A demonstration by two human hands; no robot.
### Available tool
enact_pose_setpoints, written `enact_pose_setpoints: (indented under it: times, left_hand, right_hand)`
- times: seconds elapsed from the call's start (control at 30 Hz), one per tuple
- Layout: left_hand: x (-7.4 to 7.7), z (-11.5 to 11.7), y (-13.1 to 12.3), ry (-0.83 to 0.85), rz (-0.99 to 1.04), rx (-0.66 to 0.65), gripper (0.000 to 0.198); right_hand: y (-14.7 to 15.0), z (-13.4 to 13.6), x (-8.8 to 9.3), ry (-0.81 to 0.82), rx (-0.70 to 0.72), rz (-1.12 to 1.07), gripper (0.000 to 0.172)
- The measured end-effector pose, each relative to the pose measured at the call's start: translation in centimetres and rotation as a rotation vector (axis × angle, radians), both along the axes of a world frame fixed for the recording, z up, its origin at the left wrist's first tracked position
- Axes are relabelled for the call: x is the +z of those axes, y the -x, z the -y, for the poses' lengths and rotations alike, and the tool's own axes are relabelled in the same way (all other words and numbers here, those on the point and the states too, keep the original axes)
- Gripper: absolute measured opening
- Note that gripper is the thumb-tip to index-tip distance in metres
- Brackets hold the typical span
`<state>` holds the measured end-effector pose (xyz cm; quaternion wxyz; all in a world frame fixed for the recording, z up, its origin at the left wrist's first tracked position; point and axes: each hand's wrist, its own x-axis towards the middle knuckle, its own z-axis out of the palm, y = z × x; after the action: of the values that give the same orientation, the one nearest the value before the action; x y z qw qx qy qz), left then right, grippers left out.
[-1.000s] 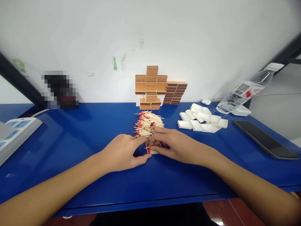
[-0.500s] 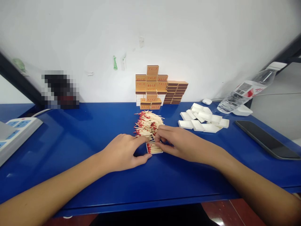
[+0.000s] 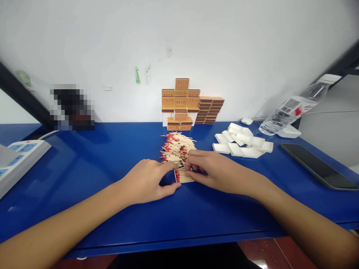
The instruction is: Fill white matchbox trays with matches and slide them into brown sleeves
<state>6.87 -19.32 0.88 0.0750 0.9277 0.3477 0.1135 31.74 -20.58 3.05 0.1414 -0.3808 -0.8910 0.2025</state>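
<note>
A small white tray of red-tipped matches (image 3: 183, 176) lies on the blue table (image 3: 84, 164) between my hands. My left hand (image 3: 147, 182) rests beside its left end, thumb and forefinger curved around that end and touching it. My right hand (image 3: 213, 170) is closed in a pinch over the tray's right part, fingertips pressed on the matches. Just behind the tray lies a loose heap of matches (image 3: 177, 147).
Stacked orange matchboxes (image 3: 182, 102) and brown sleeves (image 3: 209, 110) stand against the wall. Several empty white trays (image 3: 242, 144) lie to the right, then a tilted water bottle (image 3: 291, 110) and a black phone (image 3: 318, 166). A power strip (image 3: 19, 157) sits far left.
My right hand has shifted slightly right off the tray's left end, exposing the red match heads. My left hand has stayed put.
</note>
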Motion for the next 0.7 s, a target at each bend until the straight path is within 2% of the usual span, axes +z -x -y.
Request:
enact_pose_setpoints:
  times: [0.7]
  left_hand:
    - [0.14,0.1,-0.04,0.022,0.001,0.004,0.041]
  right_hand:
    - [-0.11,0.1,0.24,-0.004,0.002,-0.025,0.01]
